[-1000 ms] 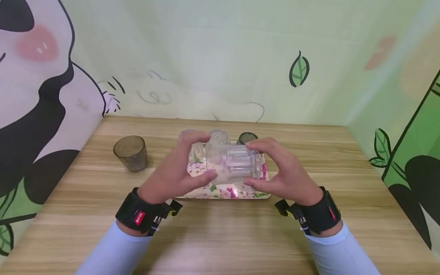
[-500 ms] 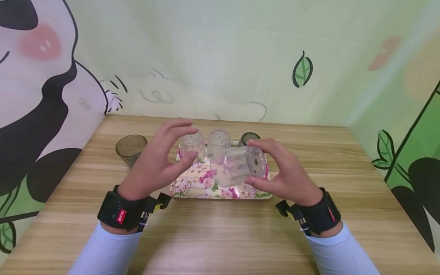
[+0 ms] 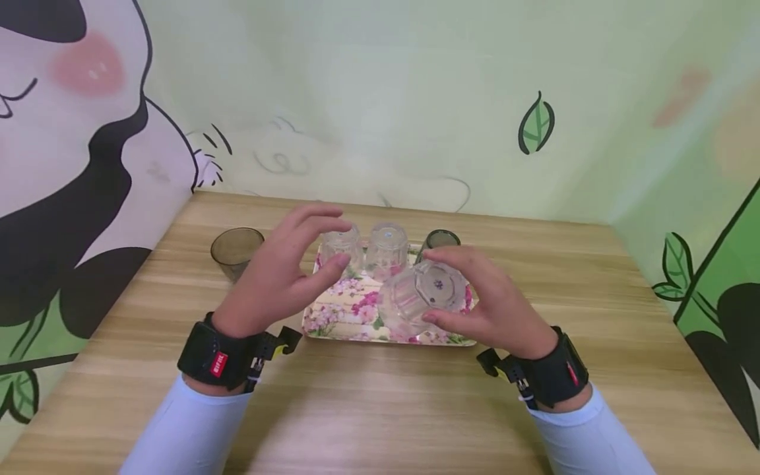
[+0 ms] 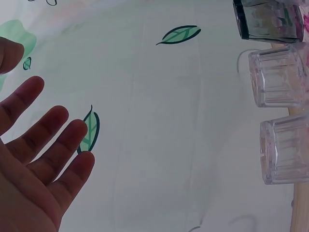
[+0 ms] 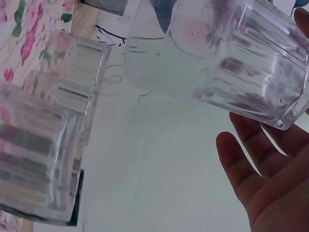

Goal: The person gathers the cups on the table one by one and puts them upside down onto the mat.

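My right hand [image 3: 499, 307] holds a clear faceted glass tumbler [image 3: 436, 287], thumb and finger near its base. The tumbler is tilted, base up toward the right, above the front right of a flowered tray [image 3: 338, 313]. My left hand [image 3: 279, 270] is spread and holds nothing, left of the tray. Two clear tumblers stand upside down at the tray's back, a left one [image 3: 344, 247] partly behind my left fingers and a middle one [image 3: 387, 251]. A dark tumbler [image 3: 442, 237] is behind the held one. The right wrist view shows another clear tumbler [image 5: 38, 154] close by.
A smoky brown tumbler [image 3: 237, 247] stands mouth up on the wooden table [image 3: 380, 402], left of the tray and partly hidden by my left hand. Behind the table rises a pale green wall [image 3: 380, 119] printed with leaves and a panda.
My left hand has drawn away leftward from the held tumbler's mouth end. My right hand has tipped that tumbler from lying level to base up. The head view has shifted slightly.
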`<action>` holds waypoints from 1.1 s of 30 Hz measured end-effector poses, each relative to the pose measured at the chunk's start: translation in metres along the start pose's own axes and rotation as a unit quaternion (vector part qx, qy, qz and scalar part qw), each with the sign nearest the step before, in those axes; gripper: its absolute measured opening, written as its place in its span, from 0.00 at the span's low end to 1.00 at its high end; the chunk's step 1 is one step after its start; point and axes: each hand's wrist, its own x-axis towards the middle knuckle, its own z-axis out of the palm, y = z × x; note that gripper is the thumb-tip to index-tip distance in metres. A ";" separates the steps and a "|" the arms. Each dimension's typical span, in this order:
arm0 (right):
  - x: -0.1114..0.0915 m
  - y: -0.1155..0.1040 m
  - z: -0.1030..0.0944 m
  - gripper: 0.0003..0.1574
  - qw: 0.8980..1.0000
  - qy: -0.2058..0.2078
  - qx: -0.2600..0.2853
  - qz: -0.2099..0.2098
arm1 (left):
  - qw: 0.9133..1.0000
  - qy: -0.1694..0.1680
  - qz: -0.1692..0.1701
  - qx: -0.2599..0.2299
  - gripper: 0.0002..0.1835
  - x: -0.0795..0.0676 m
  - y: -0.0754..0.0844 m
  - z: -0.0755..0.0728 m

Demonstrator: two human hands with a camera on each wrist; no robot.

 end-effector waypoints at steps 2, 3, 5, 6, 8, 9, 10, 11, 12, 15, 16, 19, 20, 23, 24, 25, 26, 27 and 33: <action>0.003 -0.001 0.004 0.48 1.000 -0.015 -0.002 0.011 | 1.000 -0.002 -0.003 0.000 0.21 0.000 -0.001 -0.002; 0.005 -0.001 0.006 0.49 1.000 -0.021 -0.005 0.015 | 1.000 -0.001 -0.004 0.001 0.21 -0.001 -0.001 -0.003; 0.006 0.001 0.010 0.49 0.999 -0.031 -0.012 0.023 | 1.000 0.000 -0.007 0.002 0.21 0.000 -0.001 -0.003; 0.007 0.002 0.012 0.49 0.999 -0.036 -0.015 0.027 | 1.000 0.001 -0.008 0.001 0.20 0.000 -0.002 -0.003; 0.009 0.003 0.017 0.48 0.998 -0.048 -0.019 0.035 | 1.000 0.001 -0.012 0.000 0.20 0.001 -0.002 -0.004; 0.011 0.004 0.020 0.48 0.998 -0.054 -0.019 0.040 | 1.000 0.001 -0.014 0.001 0.19 0.001 -0.002 -0.005; 0.013 0.004 0.022 0.47 0.997 -0.061 -0.019 0.045 | 1.000 0.001 -0.017 0.001 0.19 0.000 -0.002 -0.005; 0.015 0.005 0.024 0.46 0.996 -0.069 -0.020 0.048 | 1.000 0.000 -0.018 0.001 0.19 0.000 -0.002 -0.005; 0.016 0.006 0.026 0.46 0.995 -0.078 -0.020 0.052 | 1.000 0.000 -0.018 0.001 0.19 0.000 -0.003 -0.005; 0.022 0.009 0.029 0.43 0.992 -0.109 -0.021 0.068 | 1.000 -0.001 -0.019 0.002 0.18 0.000 -0.004 -0.005; 0.024 0.010 0.030 0.42 0.990 -0.120 -0.024 0.072 | 1.000 -0.001 -0.018 0.002 0.18 0.000 -0.004 -0.005; 0.030 0.013 0.032 0.41 0.985 -0.148 -0.036 0.086 | 1.000 -0.005 -0.017 0.004 0.18 0.000 -0.004 -0.004; 0.032 0.013 0.033 0.41 0.983 -0.155 -0.042 0.089 | 1.000 -0.007 -0.016 0.005 0.18 0.000 -0.004 -0.004; 0.038 0.014 0.037 0.42 0.979 -0.174 -0.053 0.095 | 1.000 -0.013 -0.016 0.008 0.18 0.000 -0.004 -0.004; 0.039 0.015 0.039 0.43 0.977 -0.178 -0.057 0.098 | 1.000 -0.014 -0.016 0.009 0.18 0.000 -0.004 -0.004; 0.040 0.016 0.040 0.43 0.976 -0.184 -0.062 0.101 | 1.000 -0.014 -0.015 0.010 0.18 0.000 -0.004 -0.004; 0.041 0.017 0.042 0.43 0.974 -0.189 -0.066 0.102 | 1.000 -0.014 -0.013 0.009 0.18 -0.001 -0.005 -0.004; 0.042 0.018 0.044 0.44 0.973 -0.192 -0.070 0.103 | 1.000 -0.015 -0.013 0.011 0.18 -0.001 -0.005 -0.003; 0.042 0.026 0.054 0.43 0.967 -0.205 -0.113 0.104 | 0.999 -0.023 0.002 0.038 0.19 0.001 -0.010 0.003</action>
